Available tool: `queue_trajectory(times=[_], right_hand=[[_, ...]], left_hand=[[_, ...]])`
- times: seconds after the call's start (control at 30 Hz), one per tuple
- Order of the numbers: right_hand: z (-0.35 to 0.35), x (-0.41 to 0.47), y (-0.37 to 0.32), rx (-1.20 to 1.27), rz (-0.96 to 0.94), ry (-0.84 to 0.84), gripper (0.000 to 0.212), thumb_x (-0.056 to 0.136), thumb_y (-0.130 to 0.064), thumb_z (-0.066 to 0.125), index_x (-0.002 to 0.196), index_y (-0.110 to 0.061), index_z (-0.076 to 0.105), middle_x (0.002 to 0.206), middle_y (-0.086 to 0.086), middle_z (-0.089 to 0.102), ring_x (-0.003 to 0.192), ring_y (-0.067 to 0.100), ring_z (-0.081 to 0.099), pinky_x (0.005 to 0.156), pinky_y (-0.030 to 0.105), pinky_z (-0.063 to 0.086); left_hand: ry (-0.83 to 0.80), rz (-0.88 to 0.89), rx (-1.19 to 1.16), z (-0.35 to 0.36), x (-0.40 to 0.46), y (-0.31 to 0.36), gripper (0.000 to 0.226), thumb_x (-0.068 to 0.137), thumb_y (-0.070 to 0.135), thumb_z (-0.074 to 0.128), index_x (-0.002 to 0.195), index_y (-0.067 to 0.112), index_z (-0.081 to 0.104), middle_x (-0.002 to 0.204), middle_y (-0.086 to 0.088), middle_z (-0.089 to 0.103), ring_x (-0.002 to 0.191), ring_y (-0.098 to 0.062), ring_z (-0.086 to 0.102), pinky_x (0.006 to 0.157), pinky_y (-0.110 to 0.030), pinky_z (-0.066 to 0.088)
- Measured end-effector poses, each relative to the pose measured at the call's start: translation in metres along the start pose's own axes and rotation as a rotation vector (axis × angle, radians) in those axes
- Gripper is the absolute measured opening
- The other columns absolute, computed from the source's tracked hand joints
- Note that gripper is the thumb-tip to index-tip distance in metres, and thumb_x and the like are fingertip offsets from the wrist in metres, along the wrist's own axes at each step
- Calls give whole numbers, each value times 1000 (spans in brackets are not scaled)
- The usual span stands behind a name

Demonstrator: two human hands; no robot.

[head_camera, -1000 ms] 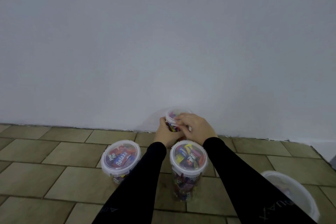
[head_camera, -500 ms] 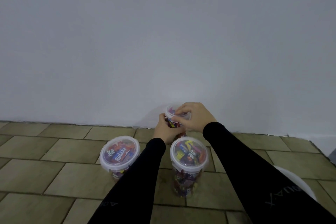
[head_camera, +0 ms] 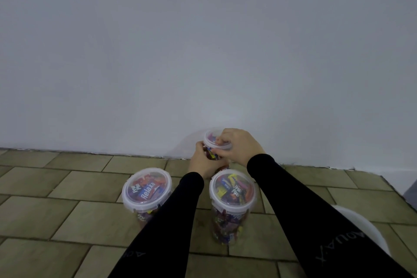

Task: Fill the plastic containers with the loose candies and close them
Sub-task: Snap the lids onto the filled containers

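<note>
The left hand [head_camera: 203, 161] was wrapped around the side of a third plastic container [head_camera: 213, 153] of candies, near the foot of the white wall [head_camera: 203, 52], while the right hand [head_camera: 237, 148] lay curled over its clear lid [head_camera: 212, 139], fingertips [head_camera: 220, 141] bent down on the top and thumb at the rim. Whether that lid was fully seated could not be told. Nearer the camera, two more containers stood upright on the tiled floor [head_camera: 56, 216]: the left container [head_camera: 146, 189] and the right container [head_camera: 232, 196], both lidded and full of wrapped candies. A white tub [head_camera: 363, 225] showed partly behind the right sleeve [head_camera: 316, 216].
</note>
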State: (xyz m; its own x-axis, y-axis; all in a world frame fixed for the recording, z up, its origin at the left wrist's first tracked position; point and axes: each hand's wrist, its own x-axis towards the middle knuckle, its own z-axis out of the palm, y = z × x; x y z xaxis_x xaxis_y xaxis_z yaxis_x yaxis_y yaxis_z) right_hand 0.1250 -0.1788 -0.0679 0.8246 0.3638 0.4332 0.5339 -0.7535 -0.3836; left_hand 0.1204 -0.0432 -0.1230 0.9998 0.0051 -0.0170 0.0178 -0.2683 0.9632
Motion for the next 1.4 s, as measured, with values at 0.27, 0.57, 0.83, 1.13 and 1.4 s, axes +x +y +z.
queue_trajectory(times=[0.27, 0.57, 0.83, 1.13, 1.4], right_hand=[[-35, 9, -2, -82, -18, -349, 37, 89, 3, 57, 122, -11, 65, 131, 5, 59, 122, 20, 53, 106, 26, 36], [-52, 1, 4, -338, -45, -494, 63, 88, 14, 42, 138, -24, 49, 142, -6, 43, 99, 17, 62, 81, 24, 43], [-38, 1, 14, -255, -40, -337, 30, 82, -4, 61, 112, -5, 64, 113, 9, 61, 104, 27, 57, 94, 32, 42], [-25, 45, -21, -432, -29, -413, 40, 97, -37, 40, 135, -31, 49, 142, -7, 46, 128, 19, 40, 102, 38, 37], [1, 47, -21, -246, 106, -422, 42, 85, -58, 54, 115, -29, 57, 115, -1, 53, 105, 23, 48, 90, 39, 44]], left_hand=[[-20, 16, 14, -4, 1, 1, 74, 69, 30, 85, 125, 20, 37, 116, 1, 59, 100, -16, 59, 76, -24, 47], [-45, 54, -41, -3, -7, -7, 78, 70, 26, 85, 132, 23, 38, 116, 8, 54, 98, -9, 58, 73, -17, 48], [-37, 72, -70, -2, -4, -8, 75, 70, 21, 86, 128, 23, 39, 113, 10, 53, 94, -5, 59, 64, -13, 50], [-36, 95, -39, -1, -1, -15, 71, 70, 27, 85, 126, 25, 41, 114, 12, 56, 96, 2, 57, 65, -14, 50], [10, 153, 28, -2, 3, -26, 70, 66, 32, 87, 121, 26, 44, 111, 9, 60, 100, -10, 59, 75, -22, 52]])
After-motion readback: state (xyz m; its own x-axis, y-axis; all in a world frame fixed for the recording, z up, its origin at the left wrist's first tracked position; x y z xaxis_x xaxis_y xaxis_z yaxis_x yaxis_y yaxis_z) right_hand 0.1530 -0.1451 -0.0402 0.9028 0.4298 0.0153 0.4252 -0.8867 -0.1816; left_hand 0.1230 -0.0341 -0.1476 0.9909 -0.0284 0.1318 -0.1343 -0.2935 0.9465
